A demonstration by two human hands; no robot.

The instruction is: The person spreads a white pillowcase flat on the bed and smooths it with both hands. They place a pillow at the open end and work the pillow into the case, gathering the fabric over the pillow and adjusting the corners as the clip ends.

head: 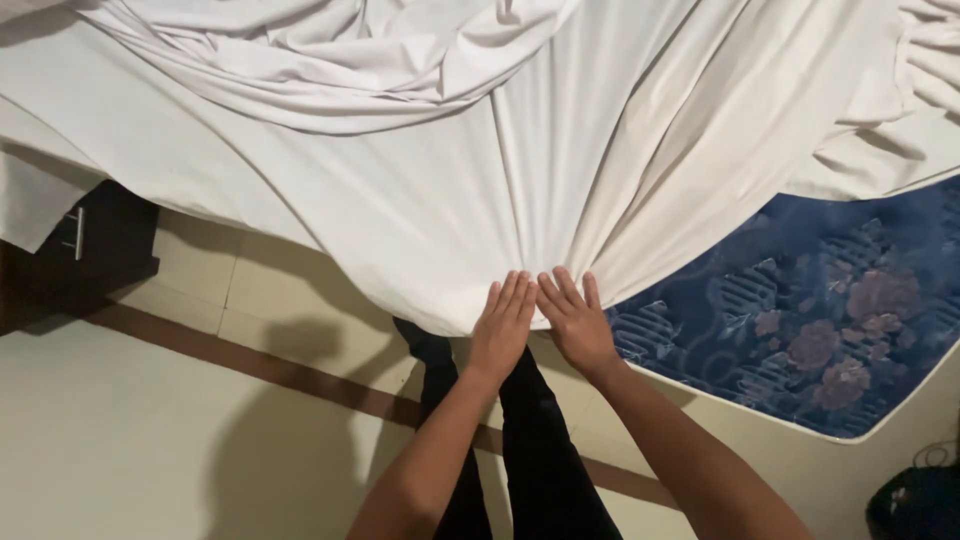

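A large white bed sheet (430,170) lies rumpled over a mattress and hangs past its edge, its folds fanning out from a gathered point near my hands. My left hand (502,325) and my right hand (575,320) lie side by side, fingers flat and pointing up, both pressing on the sheet's gathered lower edge. Neither hand is curled around the cloth. To the right, the blue floral mattress (800,320) shows bare where the sheet does not cover it. My legs in black trousers (530,440) stand below the hands.
Pale floor tiles (130,430) with a brown stripe run under me. A dark cabinet with a metal handle (95,245) stands at the left, partly under the sheet. A dark object (915,505) sits at the bottom right corner.
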